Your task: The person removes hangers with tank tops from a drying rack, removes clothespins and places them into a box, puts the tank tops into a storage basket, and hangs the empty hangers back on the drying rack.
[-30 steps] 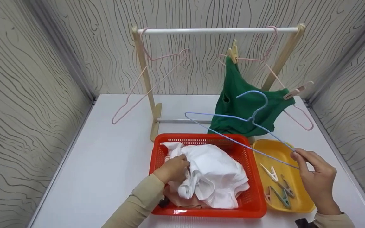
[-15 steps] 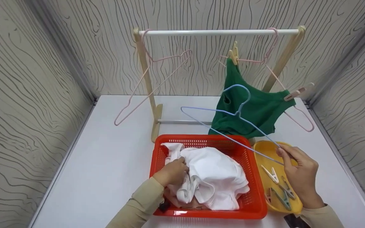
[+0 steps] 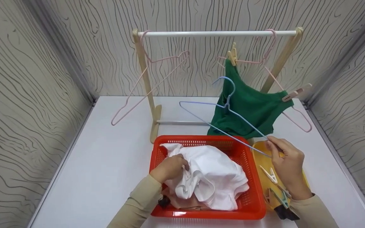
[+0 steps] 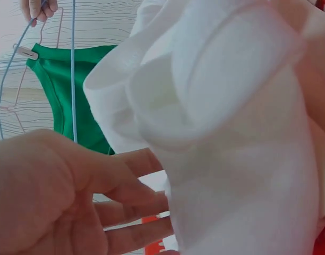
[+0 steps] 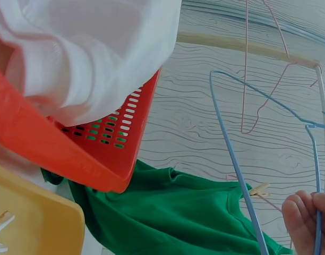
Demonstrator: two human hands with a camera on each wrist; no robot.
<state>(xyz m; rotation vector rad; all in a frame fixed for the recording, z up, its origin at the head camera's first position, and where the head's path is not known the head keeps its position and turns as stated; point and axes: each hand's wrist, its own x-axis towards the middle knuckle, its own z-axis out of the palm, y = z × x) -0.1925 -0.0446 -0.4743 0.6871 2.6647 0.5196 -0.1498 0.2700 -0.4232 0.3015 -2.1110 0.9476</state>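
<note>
The blue hanger (image 3: 227, 105), pinched in the fingers of your right hand (image 3: 288, 161), has shifted left, so your hands now work closer together; your left hand (image 3: 171, 167) touches the white cloth (image 3: 215, 167) in the red basket (image 3: 208, 215), grip indeterminable.

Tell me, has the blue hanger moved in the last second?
Yes: in the head view, the blue hanger has shifted left and up, nearer the rack's white rail.
</note>
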